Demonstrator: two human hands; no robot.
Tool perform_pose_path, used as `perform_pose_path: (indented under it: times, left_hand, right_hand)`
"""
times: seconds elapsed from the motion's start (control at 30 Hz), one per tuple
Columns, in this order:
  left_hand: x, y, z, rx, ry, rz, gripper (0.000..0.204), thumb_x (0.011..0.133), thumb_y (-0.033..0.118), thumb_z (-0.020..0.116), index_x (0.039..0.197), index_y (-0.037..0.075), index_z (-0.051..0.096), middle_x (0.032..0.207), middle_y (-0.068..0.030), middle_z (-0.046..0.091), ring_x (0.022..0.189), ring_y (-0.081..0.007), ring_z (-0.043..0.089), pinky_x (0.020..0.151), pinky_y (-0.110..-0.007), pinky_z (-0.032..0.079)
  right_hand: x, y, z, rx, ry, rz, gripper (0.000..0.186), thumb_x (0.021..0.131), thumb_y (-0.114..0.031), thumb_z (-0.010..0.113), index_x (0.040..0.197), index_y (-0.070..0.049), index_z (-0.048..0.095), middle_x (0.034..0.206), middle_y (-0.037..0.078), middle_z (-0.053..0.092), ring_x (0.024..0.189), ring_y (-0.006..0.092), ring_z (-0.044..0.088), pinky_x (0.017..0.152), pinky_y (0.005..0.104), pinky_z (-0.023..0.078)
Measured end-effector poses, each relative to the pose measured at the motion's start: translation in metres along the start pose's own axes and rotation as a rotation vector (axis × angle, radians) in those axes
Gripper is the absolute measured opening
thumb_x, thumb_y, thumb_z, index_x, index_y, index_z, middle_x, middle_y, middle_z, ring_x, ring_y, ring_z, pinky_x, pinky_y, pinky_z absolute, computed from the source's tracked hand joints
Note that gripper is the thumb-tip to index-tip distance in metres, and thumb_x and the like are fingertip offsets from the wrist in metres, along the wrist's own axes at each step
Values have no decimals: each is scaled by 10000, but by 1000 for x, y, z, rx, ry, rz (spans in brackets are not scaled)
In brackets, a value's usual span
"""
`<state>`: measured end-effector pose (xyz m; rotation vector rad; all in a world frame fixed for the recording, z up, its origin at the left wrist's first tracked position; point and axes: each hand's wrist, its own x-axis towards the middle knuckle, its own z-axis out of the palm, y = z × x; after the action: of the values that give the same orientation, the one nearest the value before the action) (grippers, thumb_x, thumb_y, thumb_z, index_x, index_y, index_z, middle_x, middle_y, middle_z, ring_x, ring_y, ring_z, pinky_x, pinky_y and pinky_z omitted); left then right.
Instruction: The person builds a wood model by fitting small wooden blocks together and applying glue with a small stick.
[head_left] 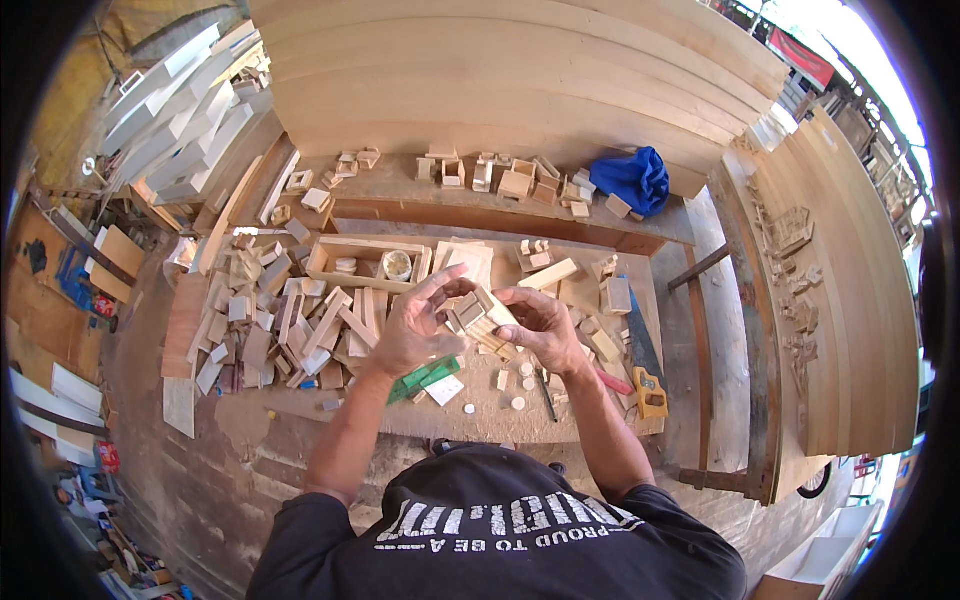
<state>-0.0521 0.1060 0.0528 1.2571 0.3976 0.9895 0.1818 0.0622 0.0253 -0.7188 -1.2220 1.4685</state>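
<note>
My right hand (542,328) grips a small wooden assembly (478,314) made of pale blocks and a flat strip, its thumb on the near side. My left hand (418,322) is at the assembly's left side, thumb and fingers spread apart; whether a fingertip touches the wood is hard to tell. Below the hands on the workbench (470,425) lie a green plastic piece (425,378), a white card (444,390) and several small round wooden discs (518,403). A dark pencil-like stick (547,398) rests near my right wrist.
Many wood offcuts (250,320) are heaped on the left. Beyond the hands stands a wooden box (330,262) with a round tub (397,265) in it. A handsaw with a yellow handle (652,393) lies at the right edge. Small wooden boxes (516,183) and blue cloth (632,180) occupy the back shelf.
</note>
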Motion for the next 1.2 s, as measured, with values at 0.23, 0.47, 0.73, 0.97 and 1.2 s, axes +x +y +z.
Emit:
perform_pose_path:
  times: [0.23, 0.47, 0.73, 0.97, 1.2]
  left_hand:
    - [-9, -12, 45, 311, 331, 157, 750, 811, -44, 780, 1472, -68, 426, 1210, -138, 638, 1099, -177, 657, 977, -308, 543]
    - [-14, -19, 50, 366, 347, 130, 761, 812, -50, 770, 1484, -57, 413, 1238, -161, 625, 1141, -193, 635, 1019, -325, 520]
    - [-14, -19, 57, 349, 386, 165, 744, 807, -12, 778, 1459, -84, 427, 1197, -151, 659, 1120, -188, 648, 1024, -341, 508]
    - [-13, -21, 53, 438, 328, 188, 763, 811, -50, 765, 1483, -62, 403, 1241, -165, 624, 1145, -200, 635, 1014, -335, 527]
    - [-11, -22, 49, 403, 279, 194, 722, 816, -58, 775, 1461, -52, 448, 1254, -156, 621, 1154, -199, 631, 1013, -333, 528]
  right_hand:
    - [-5, 35, 3, 63, 119, -112, 535, 871, -17, 793, 1367, -5, 592, 1299, 107, 650, 1206, 199, 609, 1009, 353, 534]
    - [-11, 50, 1, 120, 112, -96, 531, 877, -16, 785, 1372, -20, 592, 1395, 124, 603, 1310, 240, 563, 1061, 399, 516]
    - [-12, 48, 3, 141, 92, -134, 514, 884, -21, 779, 1366, -27, 601, 1384, 119, 613, 1298, 232, 568, 1049, 396, 522]
    - [-9, 50, 0, 162, 83, -163, 517, 874, 14, 774, 1361, -30, 605, 1384, 119, 614, 1303, 235, 566, 1051, 394, 523]
    - [-7, 53, -4, 205, 70, -197, 515, 862, 50, 768, 1346, -23, 607, 1400, 136, 604, 1329, 253, 553, 1101, 412, 489]
